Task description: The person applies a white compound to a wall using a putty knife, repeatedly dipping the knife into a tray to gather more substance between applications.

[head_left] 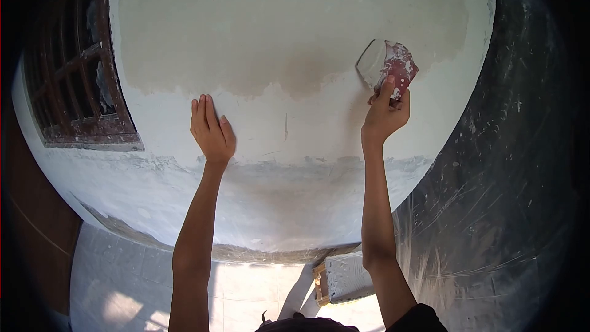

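My right hand (387, 115) grips a dark red putty scraper (402, 69) spattered with white, held up against the wall. A pale layer of putty (371, 61) sits along the scraper's left side. To the left, my left hand (212, 130) rests on the white wall (307, 120) with its fingers stretched upward and the thumb apart. Both hands are near the lower edge of a greyish, damp-looking coat (246, 37) that covers the upper wall. A darker patch (302, 74) shows in that coat between the hands.
A brown barred window (83, 64) is set in the wall at the left. Dark plastic sheeting (491, 178) hangs along the right. Below, a white-smeared box-like object with a wooden side (347, 278) stands on the tiled floor (246, 286). A brown panel (40, 209) is at far left.
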